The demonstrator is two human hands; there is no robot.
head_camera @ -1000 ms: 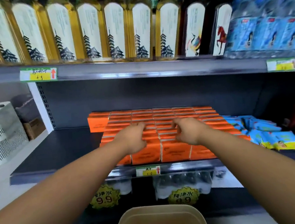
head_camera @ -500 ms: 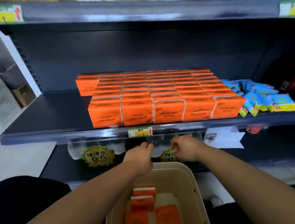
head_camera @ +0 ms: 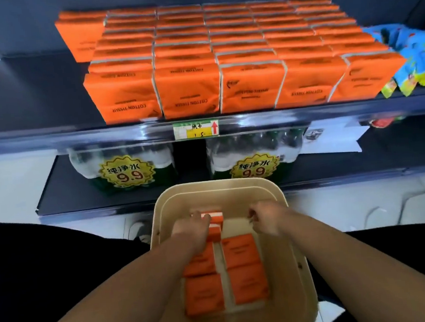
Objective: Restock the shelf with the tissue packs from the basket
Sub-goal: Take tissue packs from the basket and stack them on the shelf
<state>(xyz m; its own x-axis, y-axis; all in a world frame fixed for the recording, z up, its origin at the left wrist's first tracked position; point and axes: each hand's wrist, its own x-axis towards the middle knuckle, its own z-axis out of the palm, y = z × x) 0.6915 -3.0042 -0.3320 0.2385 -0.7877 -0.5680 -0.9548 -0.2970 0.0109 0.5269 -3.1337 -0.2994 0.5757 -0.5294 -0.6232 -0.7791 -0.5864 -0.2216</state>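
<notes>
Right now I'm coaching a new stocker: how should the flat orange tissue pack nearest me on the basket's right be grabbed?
Pinch the flat orange tissue pack across its long side edges from above. It lies broad face up in the beige plastic basket, with a pale gap on its left and bare floor on its right for fingers; its far end sits against another pack.

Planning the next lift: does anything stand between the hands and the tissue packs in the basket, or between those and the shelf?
Nothing visible does. The left hand touches an upright tissue pack in the open-topped basket; above, the shelf shows bare surface left of the stacked packs.
</notes>
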